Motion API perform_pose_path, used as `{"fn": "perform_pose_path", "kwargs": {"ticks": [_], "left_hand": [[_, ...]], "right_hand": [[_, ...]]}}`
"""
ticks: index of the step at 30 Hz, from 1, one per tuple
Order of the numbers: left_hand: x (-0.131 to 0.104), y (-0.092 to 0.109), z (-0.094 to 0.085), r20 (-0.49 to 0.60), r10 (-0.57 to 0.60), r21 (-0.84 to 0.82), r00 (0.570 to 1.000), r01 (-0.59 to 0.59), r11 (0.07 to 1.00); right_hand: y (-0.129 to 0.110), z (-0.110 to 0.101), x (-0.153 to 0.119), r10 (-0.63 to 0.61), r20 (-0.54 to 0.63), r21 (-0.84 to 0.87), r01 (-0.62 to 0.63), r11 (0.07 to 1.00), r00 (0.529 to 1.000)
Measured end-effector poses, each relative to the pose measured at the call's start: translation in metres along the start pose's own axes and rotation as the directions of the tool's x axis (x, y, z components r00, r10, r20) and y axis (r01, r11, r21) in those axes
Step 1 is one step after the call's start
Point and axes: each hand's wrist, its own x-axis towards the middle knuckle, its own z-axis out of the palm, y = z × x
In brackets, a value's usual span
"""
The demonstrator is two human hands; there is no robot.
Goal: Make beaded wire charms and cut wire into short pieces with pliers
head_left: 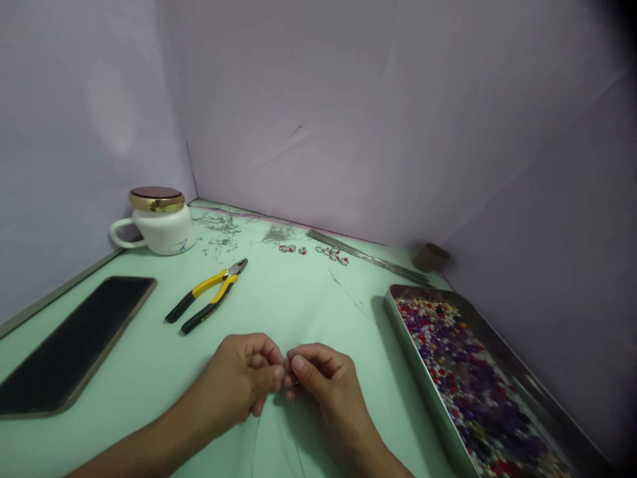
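Note:
My left hand [251, 375] and my right hand [321, 375] meet at the front middle of the table, both with fingers pinched together. Between the fingertips is something small, mostly hidden, and thin wire [255, 438] trails down from it toward the near edge. Pliers [213, 297] with yellow and black handles lie just beyond my left hand. Farther back are small pieces with red and clear beads [332, 253], [292, 249]. A metal tray [423, 372] of mixed purple, red and white beads [462, 372] stands to the right of my right hand.
A dark phone [74, 342] lies at the left, with a lidded white mug [166, 230] behind it. Wire scraps [219, 229] and a bundle of straight wires [368, 257] lie at the back. A brown roll [430, 257] stands behind the tray. Walls enclose the table.

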Motion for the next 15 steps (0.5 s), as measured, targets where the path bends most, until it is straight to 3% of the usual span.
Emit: {"fn": "perform_pose_path", "kwargs": {"ticks": [4, 7, 10, 13, 15], "left_hand": [[-0.004, -0.002, 0.004, 0.080, -0.016, -0.146, 0.997, 0.028, 0.989], [-0.005, -0.006, 0.009, 0.131, -0.028, -0.244, 0.991, 0.060, 0.968], [-0.006, -0.009, 0.009, 0.119, -0.021, -0.093, 0.993, 0.032, 0.995], [-0.006, -0.007, 0.003, 0.010, 0.090, 0.120, 0.996, -0.091, 0.989], [-0.006, -0.003, -0.001, -0.058, 0.142, 0.150, 0.988, -0.131, 0.980]], "right_hand": [[-0.002, 0.000, -0.002, -0.157, -0.074, -0.232, 0.136, 0.963, 0.985], [-0.005, 0.000, -0.002, -0.240, -0.043, -0.335, 0.213, 0.918, 0.970], [-0.006, 0.001, -0.002, -0.216, -0.014, -0.302, 0.202, 0.932, 0.976], [-0.005, 0.002, -0.002, -0.098, 0.016, -0.180, 0.099, 0.979, 0.995], [-0.003, 0.003, -0.001, -0.036, 0.039, -0.104, 0.039, 0.994, 0.999]]}}
